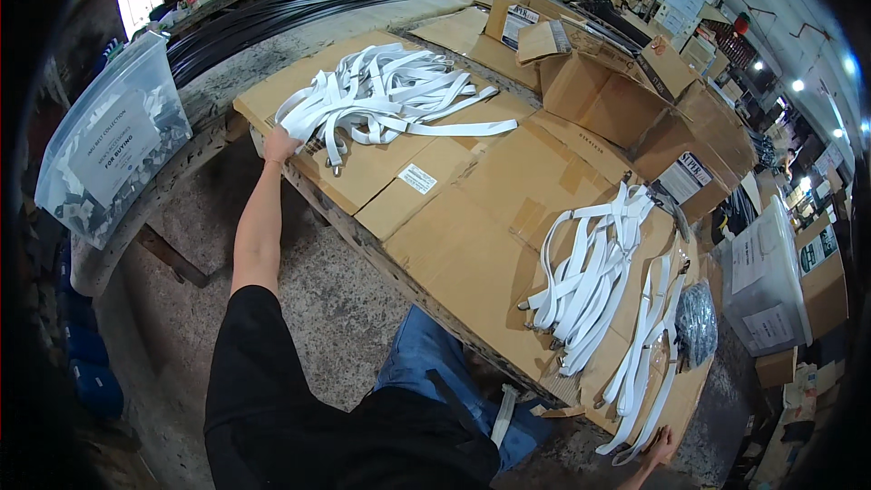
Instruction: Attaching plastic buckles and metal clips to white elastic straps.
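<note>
A large tangled pile of white suspenders (390, 91) with metal clips lies on the left part of a cardboard-covered table (454, 218). At the pile's near left end, my left hand (279, 143) is closed on the bunched straps, and its fingertips are partly hidden by them. My right hand (660, 452) is low at the table's right corner, beside the strap ends of a few spread white suspenders (646, 345); its fingers are mostly hidden. Between the hands, nearer the right, lies a bundle of white suspenders (594, 272), its clips at both ends.
Open cardboard boxes (594, 95) stand along the far right side. A clear plastic bag (697, 322) sits by the right suspenders. Beyond it is a translucent bin (767, 281). At left stands a clear bin of small pieces (118, 145); black strips (272, 18) lie behind.
</note>
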A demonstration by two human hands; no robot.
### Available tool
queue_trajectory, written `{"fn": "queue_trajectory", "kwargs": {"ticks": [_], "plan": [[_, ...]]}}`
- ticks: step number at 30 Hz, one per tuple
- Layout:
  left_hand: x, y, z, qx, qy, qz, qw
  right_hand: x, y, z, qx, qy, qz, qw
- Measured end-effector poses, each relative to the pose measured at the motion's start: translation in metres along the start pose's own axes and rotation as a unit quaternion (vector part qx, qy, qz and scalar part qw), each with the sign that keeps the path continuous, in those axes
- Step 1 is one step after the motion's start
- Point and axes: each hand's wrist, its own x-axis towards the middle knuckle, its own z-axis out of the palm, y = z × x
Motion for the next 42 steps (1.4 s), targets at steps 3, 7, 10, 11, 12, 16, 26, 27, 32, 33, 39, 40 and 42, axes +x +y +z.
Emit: {"fn": "queue_trajectory", "kwargs": {"ticks": [3,7,10,11,12,16,26,27,32,33,39,40,42], "plan": [[0.005,-0.004,-0.017,-0.071,0.010,0.041,0.997,-0.018,-0.022,0.023,-0.016,0.011,0.005,1.000],[0.015,0.054,-0.042,-0.245,0.004,0.033,0.969,-0.020,-0.014,0.009,-0.014,0.016,0.007,1.000],[0.052,0.094,-0.073,-0.438,-0.045,0.149,0.885,-0.011,0.000,0.008,-0.004,-0.026,0.009,1.000],[0.057,0.116,-0.078,-0.477,-0.028,0.158,0.864,-0.007,0.012,0.006,0.015,-0.037,0.005,0.999],[0.054,0.159,-0.079,-0.525,-0.031,0.171,0.833,-0.005,0.015,-0.005,-0.005,0.000,0.010,1.000],[0.025,0.245,-0.129,-0.579,-0.010,0.285,0.764,0.006,0.021,0.002,-0.045,-0.009,0.017,0.999],[-0.187,0.332,-0.160,-0.335,-0.044,0.568,0.751,-0.026,-0.016,0.025,0.009,0.037,0.007,0.999],[-0.207,0.323,-0.147,-0.313,-0.085,0.536,0.779,-0.029,-0.020,0.031,-0.034,0.039,-0.011,0.999],[-0.299,0.279,-0.085,-0.348,-0.134,0.443,0.815,-0.017,-0.024,0.027,-0.154,0.053,-0.009,0.987],[-0.300,0.261,-0.066,-0.398,-0.153,0.409,0.807,-0.012,-0.030,0.037,-0.144,0.045,0.010,0.989],[-0.362,0.187,-0.034,-0.526,-0.279,0.224,0.772,0.024,-0.068,0.109,-0.298,0.025,-0.030,0.954],[-0.370,0.182,-0.029,-0.528,-0.278,0.227,0.770,0.034,-0.069,0.110,-0.295,0.028,-0.032,0.955],[-0.382,0.175,-0.025,-0.592,-0.311,0.176,0.722,0.049,-0.070,0.120,-0.287,0.049,-0.035,0.956]]}}
